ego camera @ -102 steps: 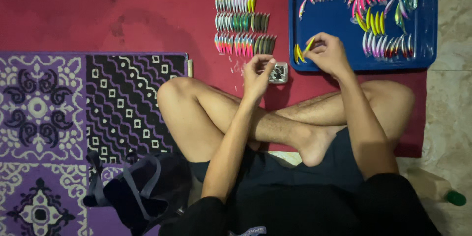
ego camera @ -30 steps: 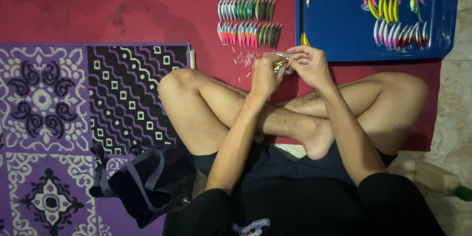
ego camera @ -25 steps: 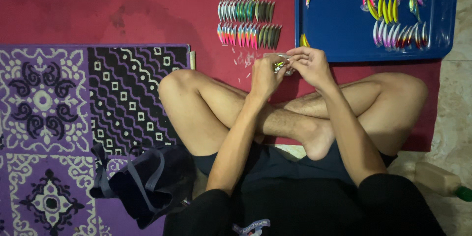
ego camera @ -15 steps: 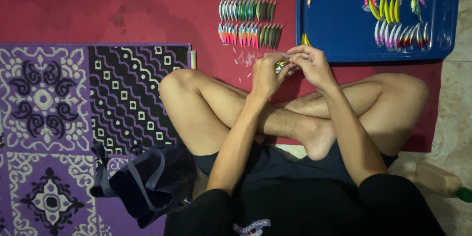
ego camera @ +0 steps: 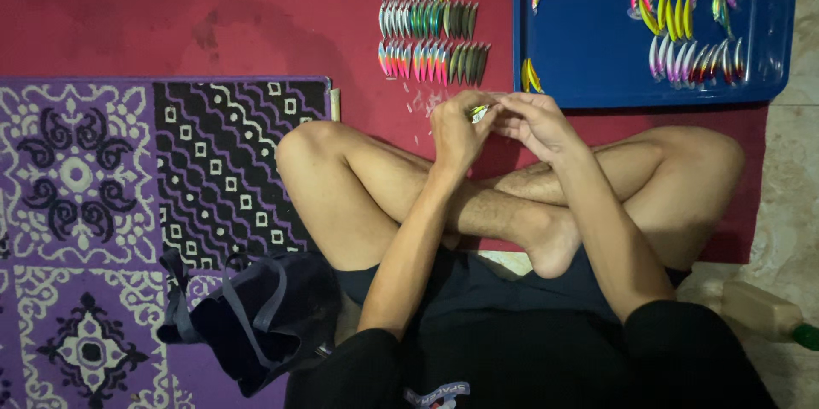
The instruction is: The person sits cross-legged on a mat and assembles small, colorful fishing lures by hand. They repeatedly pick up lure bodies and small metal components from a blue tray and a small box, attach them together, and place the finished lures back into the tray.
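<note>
Since the earliest frame the right hand point(ego camera: 536, 123) has left the shallow blue plastic tray point(ego camera: 580, 59) and met the left hand point(ego camera: 456, 129) above the crossed shins. Both pinch a small pale-yellow lure point(ego camera: 479, 112), apparently a fishing lure, just below the sorted rows of colourful lures point(ego camera: 431, 25).

We are seeing a plain red carpet point(ego camera: 171, 17), a purple mat point(ego camera: 85, 204) with white floral and black zigzag patterns, a blue tray point(ego camera: 580, 59), and lures point(ego camera: 431, 25) showing pink, green, yellow and silver.
</note>
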